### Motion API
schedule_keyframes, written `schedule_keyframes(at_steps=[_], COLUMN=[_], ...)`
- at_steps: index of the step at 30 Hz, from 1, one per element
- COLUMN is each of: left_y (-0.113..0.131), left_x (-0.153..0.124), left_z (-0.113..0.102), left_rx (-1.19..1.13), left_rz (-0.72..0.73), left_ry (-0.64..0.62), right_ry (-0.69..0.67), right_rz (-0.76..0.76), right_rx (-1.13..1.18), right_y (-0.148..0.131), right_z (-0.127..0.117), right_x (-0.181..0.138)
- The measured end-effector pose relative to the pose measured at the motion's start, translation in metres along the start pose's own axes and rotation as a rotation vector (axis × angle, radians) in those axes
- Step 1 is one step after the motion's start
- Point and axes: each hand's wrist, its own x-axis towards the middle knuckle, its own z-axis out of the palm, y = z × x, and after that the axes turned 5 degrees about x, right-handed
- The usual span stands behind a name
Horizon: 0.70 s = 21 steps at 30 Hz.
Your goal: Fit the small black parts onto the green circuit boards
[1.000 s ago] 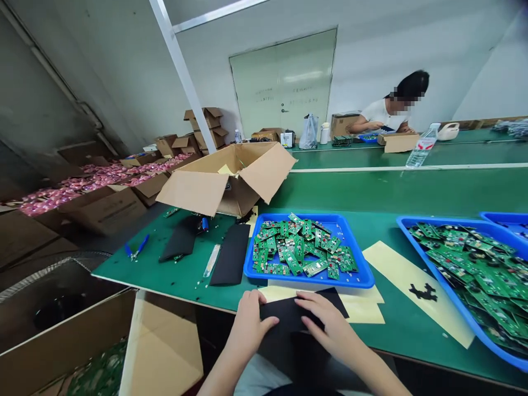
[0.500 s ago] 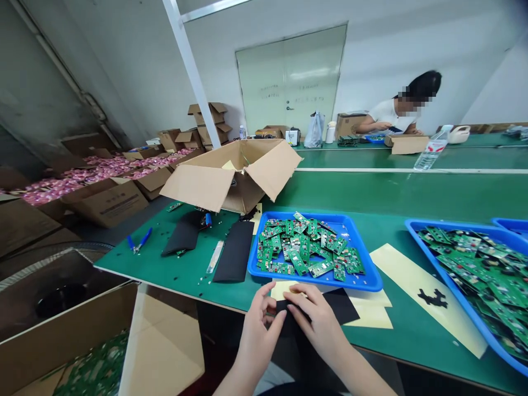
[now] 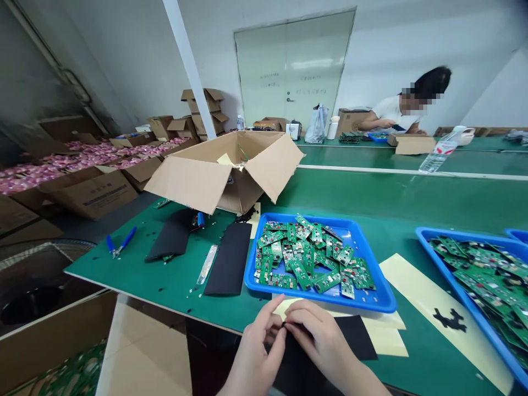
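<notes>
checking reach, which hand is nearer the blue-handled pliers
Left. The left hand is at the near edge of the table, well right of the blue-handled pliers; the right hand sits beside it, even farther right, both pinching the black sheet.

bright, even light; edges distorted

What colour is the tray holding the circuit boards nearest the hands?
Blue tray, head view.

- Electronics assembly workshop: a long green counter (image 3: 165, 275) carries a blue tray (image 3: 371, 300) heaped with green circuit boards (image 3: 305, 258).
- Right of the tray, a 2nd blue tray (image 3: 429, 235) of boards.
- Behind it, an open cardboard box (image 3: 206, 176); left, blue-handled pliers (image 3: 119, 246).
- Far behind, another person (image 3: 396, 110) works at another green counter (image 3: 363, 155).
- Far left, cartons (image 3: 88, 192) of pink packets (image 3: 61, 162).
</notes>
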Motion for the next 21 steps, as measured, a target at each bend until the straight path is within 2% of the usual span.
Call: schedule_keyframes(at_steps=[3,5,6,9,11,13,15,16,17,19,21], left_y=[-0.010,-0.019,-0.023,-0.032,-0.035,-0.033,-0.029,-0.028,-0.027,-0.028,-0.033], left_x=[0.007,0.010,0.011,0.011,0.009,0.008,0.008,0.008,0.008,0.008,0.008], left_z=[0.000,0.000,0.000,-0.003,-0.007,-0.008,-0.003,0.002,0.009,0.025,0.038], left_rx=[-0.124,-0.174,-0.185,-0.118,0.039,0.284,0.539,0.636,0.710,0.797,0.915], left_rz=[-0.081,-0.129,-0.147,-0.169,-0.134,-0.001,0.239,0.377,0.500,0.665,0.678], left_ry=[0.029,0.082,0.101,0.154,0.209,0.322,0.439,0.451,0.432,0.283,0.251], right_ry=[0.043,0.140,0.227,0.636,0.795,0.843,0.848,0.846,0.845,0.844,0.843], right_rz=[0.024,0.092,0.156,0.466,0.576,0.615,0.647,0.666,0.678,0.695,0.694], right_rx=[0.021,0.042,0.067,0.224,0.336,0.429,0.462,0.457,0.446,0.435,0.447], right_y=[0.003,0.006,0.008,0.018,0.028,0.036,0.042,0.043,0.044,0.045,0.045], right_z=[-0.001,-0.006,-0.009,-0.021,-0.029,-0.033,-0.034,-0.034,-0.034,-0.034,-0.035], right_x=[-0.004,-0.015,-0.023,-0.050,-0.063,-0.069,-0.071,-0.070,-0.070,-0.070,-0.070])
